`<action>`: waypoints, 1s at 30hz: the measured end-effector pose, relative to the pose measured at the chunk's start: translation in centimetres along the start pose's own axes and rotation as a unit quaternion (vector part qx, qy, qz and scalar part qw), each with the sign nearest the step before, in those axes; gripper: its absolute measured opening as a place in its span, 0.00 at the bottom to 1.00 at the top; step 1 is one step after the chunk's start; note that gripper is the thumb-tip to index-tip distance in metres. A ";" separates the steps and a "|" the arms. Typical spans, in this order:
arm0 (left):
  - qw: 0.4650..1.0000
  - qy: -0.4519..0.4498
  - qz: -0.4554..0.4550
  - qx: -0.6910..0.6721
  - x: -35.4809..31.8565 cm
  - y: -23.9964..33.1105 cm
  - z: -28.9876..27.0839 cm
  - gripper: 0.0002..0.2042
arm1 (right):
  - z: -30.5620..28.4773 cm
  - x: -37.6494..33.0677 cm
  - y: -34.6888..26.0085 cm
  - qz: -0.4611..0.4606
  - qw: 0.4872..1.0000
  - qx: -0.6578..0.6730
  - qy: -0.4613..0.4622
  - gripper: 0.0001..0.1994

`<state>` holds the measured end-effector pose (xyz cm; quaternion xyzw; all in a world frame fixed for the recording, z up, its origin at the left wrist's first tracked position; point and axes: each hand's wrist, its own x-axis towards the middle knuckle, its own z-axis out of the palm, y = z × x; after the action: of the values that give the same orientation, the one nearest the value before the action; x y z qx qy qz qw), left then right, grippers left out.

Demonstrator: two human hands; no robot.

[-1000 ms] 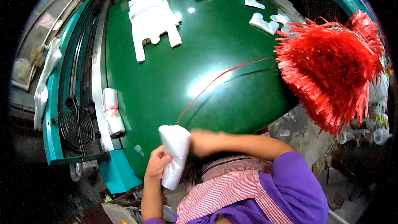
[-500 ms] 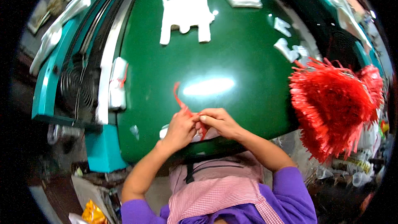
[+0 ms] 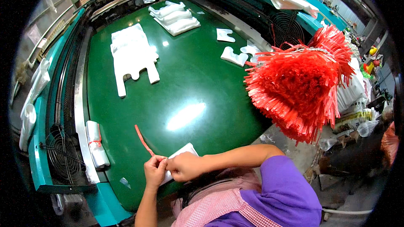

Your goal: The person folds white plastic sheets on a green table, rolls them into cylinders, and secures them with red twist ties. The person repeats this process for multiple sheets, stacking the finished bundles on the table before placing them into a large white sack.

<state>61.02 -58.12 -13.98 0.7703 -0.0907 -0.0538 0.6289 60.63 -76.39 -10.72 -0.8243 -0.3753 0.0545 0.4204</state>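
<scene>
My left hand (image 3: 155, 170) is closed in a pinch on a red plastic strip (image 3: 143, 140), whose loose end sticks up toward the far left. Right beside it, my right hand (image 3: 185, 167) is closed at the same strip, its fingertips against the left hand's; the part in its grip is mostly hidden. Beneath both hands lies a folded white plastic bag bundle (image 3: 188, 148) at the near edge of the green table (image 3: 202, 120). My right hand covers much of the bundle.
A rolled white bundle tied with red strip (image 3: 97, 145) lies at the left edge. Flat white bags (image 3: 134, 54) and a folded stack (image 3: 176, 20) are farther back. White offcuts (image 3: 233, 56) lie right, near a large bunch of red strips (image 3: 294, 88). Teal machine rails (image 3: 40, 159) flank the table.
The view has turned to the right, so the table things appear farther left. My right hand has folded from a pinch into a fist over the bundle, close against my left hand.
</scene>
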 end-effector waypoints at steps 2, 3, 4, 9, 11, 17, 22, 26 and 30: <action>0.998 0.012 -0.045 -0.030 -0.5 0.0 -0.2 0.02 | -1.6 1.7 1.6 0.259 0.880 0.396 -0.033 0.08; 0.997 0.016 0.056 0.053 -0.6 0.2 0.2 0.03 | -1.1 1.4 3.6 0.246 0.769 0.590 0.012 0.08; 0.979 0.019 0.152 0.133 -1.0 0.6 0.5 0.03 | -1.7 1.3 3.8 0.296 0.753 0.588 0.001 0.08; 0.887 -0.071 0.371 0.266 -1.9 1.3 0.5 0.06 | -0.7 1.1 2.4 0.120 0.970 0.209 -0.032 0.08; 0.914 -0.067 0.338 0.215 -2.2 1.0 -0.2 0.04 | -0.8 1.0 3.3 0.066 0.982 0.171 -0.036 0.08; 0.959 0.043 0.074 0.270 2.2 -0.4 -5.3 0.06 | -0.2 -0.8 -1.5 -0.182 0.971 -0.153 -0.015 0.10; 0.981 0.193 0.003 0.032 1.9 -1.4 -8.3 0.05 | -0.4 3.1 1.7 -0.079 0.975 -0.197 -0.070 0.21; 0.896 0.265 0.226 0.275 0.3 1.7 -10.9 0.17 | 0.0 13.0 4.1 0.070 0.993 -0.009 0.096 0.32; 0.833 0.118 0.167 0.515 3.2 -0.2 -13.5 0.15 | 3.0 20.9 7.9 -0.139 0.985 -0.002 0.098 0.22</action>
<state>66.79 -45.79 -11.31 0.9563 -0.1576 0.1976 0.1467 78.81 -63.43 -13.75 -0.7664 -0.4434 -0.0861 0.4569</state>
